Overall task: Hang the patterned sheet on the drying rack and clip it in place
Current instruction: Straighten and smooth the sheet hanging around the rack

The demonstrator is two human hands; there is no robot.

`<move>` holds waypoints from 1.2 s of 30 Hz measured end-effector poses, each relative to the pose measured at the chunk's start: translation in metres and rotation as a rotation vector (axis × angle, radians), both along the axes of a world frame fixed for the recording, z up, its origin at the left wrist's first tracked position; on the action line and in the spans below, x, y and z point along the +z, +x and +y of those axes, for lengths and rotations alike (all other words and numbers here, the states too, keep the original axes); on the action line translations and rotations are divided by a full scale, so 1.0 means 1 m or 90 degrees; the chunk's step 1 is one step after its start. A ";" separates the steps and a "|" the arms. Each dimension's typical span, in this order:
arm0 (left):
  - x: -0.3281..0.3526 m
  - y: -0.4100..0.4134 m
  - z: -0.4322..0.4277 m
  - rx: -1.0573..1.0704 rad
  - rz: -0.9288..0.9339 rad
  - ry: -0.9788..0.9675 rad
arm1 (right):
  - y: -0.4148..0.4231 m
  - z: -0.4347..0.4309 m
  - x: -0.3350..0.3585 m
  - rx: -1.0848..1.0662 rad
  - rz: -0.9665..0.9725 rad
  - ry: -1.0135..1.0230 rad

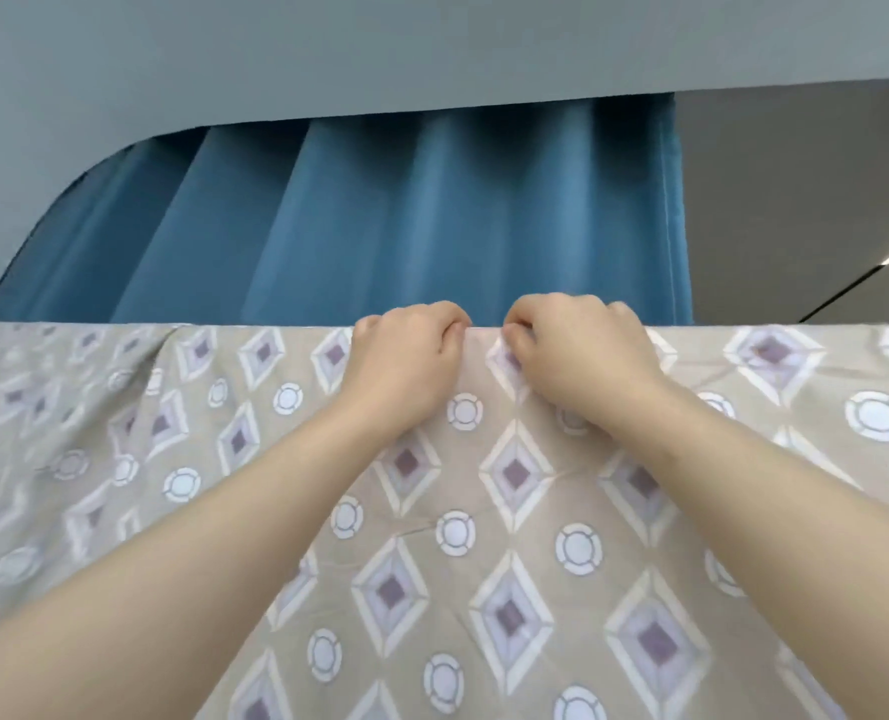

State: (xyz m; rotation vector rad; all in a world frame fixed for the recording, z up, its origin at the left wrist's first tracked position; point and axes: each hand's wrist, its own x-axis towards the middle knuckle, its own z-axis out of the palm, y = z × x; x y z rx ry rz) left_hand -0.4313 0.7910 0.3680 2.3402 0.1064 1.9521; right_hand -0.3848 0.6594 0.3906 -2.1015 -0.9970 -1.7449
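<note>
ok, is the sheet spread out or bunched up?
Spread. The patterned sheet hangs mostly flat from a straight top edge, with a few folds at far left. The left hand and right hand pinch that edge mid-way.

Left grip [406, 356], right grip [580, 356] both bare; forearms [255, 517] bare to frame edge.

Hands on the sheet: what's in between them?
Between the left hand and right hand, the head view shows only the patterned sheet, a narrow bit of its top edge. No clip there.
</note>
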 end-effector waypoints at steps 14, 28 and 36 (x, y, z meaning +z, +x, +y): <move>0.018 0.011 0.041 -0.106 0.058 -0.007 | 0.011 0.017 0.008 0.044 0.128 0.018; 0.020 0.011 0.005 -0.041 -0.014 -0.036 | 0.019 0.006 0.004 0.024 -0.058 0.096; 0.024 0.024 -0.042 -0.144 -0.072 -0.016 | 0.032 -0.028 0.003 -0.028 -0.115 0.199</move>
